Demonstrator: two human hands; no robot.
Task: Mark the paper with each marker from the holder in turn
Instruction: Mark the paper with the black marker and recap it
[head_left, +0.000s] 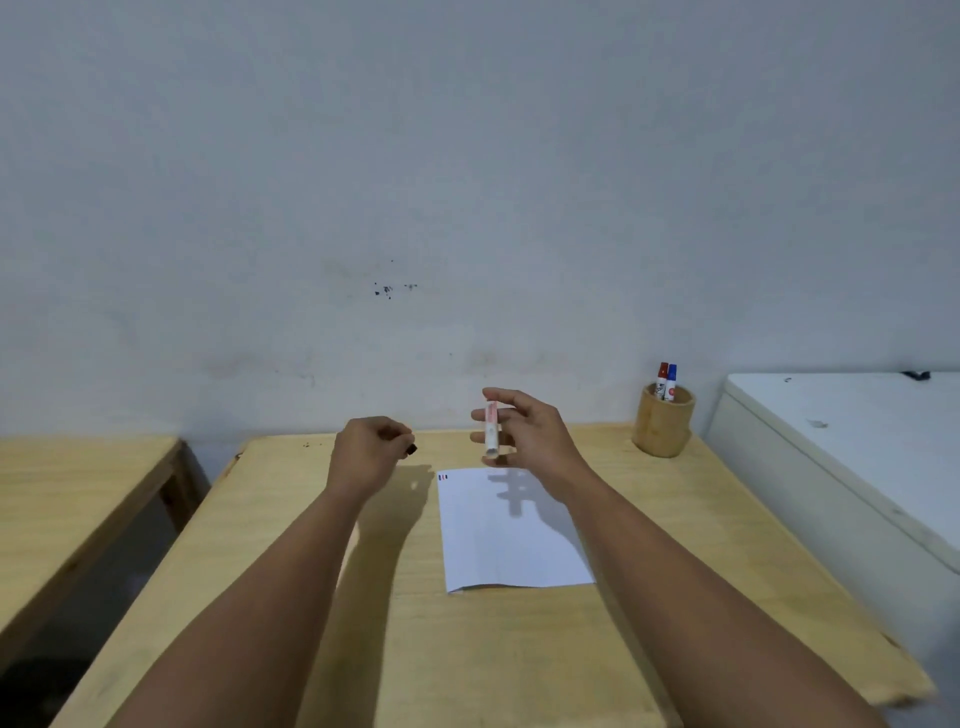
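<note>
A white sheet of paper (511, 535) lies on the wooden table (405, 623), with small blue and red marks near its top left corner (442, 476). My right hand (530, 434) holds a white marker (491, 430) upright above the paper's far edge, between thumb and fingers. My left hand (366, 452) is closed around a small black cap (411, 450), left of the paper. A round wooden holder (663, 428) stands at the table's far right, with a red marker (662, 378) and a blue marker (671, 380) in it.
A second wooden table (67, 493) stands to the left across a dark gap. A white chest-like surface (841, 441) borders the table on the right. A pale wall (467, 208) rises right behind the table.
</note>
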